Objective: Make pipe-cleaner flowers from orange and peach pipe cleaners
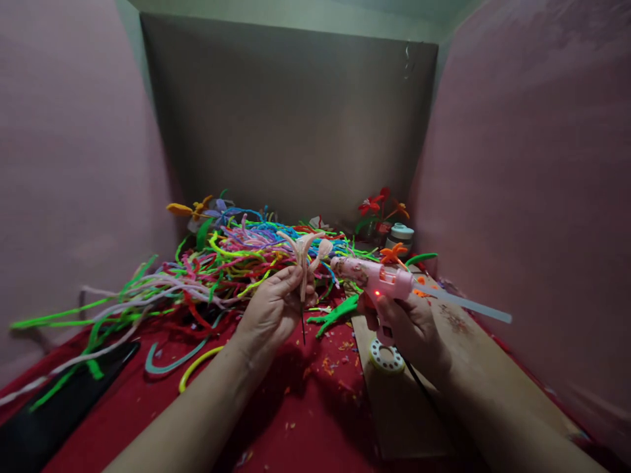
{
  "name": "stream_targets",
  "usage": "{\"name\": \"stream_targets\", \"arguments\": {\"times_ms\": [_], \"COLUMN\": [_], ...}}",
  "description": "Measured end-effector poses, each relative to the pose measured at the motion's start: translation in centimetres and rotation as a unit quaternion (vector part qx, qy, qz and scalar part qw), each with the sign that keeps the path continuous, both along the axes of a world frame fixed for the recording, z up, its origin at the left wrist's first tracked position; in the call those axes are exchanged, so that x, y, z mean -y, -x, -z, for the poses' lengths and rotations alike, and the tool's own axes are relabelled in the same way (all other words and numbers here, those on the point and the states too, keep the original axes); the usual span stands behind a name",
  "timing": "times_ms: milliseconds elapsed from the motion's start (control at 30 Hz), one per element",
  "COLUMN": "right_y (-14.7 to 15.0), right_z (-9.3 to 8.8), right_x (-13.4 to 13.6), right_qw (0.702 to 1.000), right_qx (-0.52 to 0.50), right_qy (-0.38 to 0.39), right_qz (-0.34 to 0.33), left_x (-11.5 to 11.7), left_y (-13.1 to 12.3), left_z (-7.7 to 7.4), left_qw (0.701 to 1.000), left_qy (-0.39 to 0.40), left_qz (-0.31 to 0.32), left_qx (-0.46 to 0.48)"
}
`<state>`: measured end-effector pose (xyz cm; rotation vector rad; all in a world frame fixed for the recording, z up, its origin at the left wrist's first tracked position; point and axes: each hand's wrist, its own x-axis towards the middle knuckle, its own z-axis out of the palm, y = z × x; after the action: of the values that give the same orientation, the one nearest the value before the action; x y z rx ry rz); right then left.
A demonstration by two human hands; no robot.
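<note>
A person's two bare forearms reach forward over a red-covered counter (315,420), walled in by pink panels and a brown cardboard back.

The right hand (411,328) holds a pink glue gun (379,279) level. Its fingers (389,315) are wrapped tight around the handle, the wrist is bent slightly inward, and a small red light glows on the gun's body. A clear glue stick (463,303) juts out of the gun's rear, and the nozzle points left.

Just left of the glue gun's nozzle, the left hand (271,309) is raised with its palm turned inward. Its fingers (288,276) are pressed together, pinching the stem of a pale pink pipe-cleaner flower (303,253) held upright. The petals are nearly touching the nozzle, and a thin dark wire hangs below the hand.

Beneath the glue gun lies a wooden board (409,407) with a small round white ring (387,358) on it. Behind and to the left of the glue gun spreads a tangled heap of pipe cleaners (217,263) in many colours. Behind the glue gun stand red and orange finished flowers (377,205) and a white jar (401,233). A green scrap (338,314) lies on the counter just below and left of the gun.
</note>
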<state>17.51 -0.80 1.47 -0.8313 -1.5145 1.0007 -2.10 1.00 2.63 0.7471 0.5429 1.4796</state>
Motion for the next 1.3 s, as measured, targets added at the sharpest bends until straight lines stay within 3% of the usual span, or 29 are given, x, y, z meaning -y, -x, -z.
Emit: {"name": "stream_targets", "arguments": {"times_ms": [467,800,1300], "right_y": [-0.25,-0.18,-0.13], "right_z": [0.37,0.78,0.9], "right_x": [-0.28,-0.42,-0.56], "right_qw": [1.0,1.0,0.998], "right_qx": [0.01,-0.003,-0.021], "right_qy": [-0.016,-0.007,-0.063], "right_qz": [0.022,0.014,-0.017], "left_x": [0.14,0.2,0.24], "left_y": [-0.11,-0.21,-0.35], "left_z": [0.21,0.02,-0.02], "left_qw": [1.0,1.0,1.0], "left_qy": [0.011,0.013,0.016], "left_qz": [0.002,0.009,-0.003], "left_qx": [-0.004,-0.002,-0.024]}}
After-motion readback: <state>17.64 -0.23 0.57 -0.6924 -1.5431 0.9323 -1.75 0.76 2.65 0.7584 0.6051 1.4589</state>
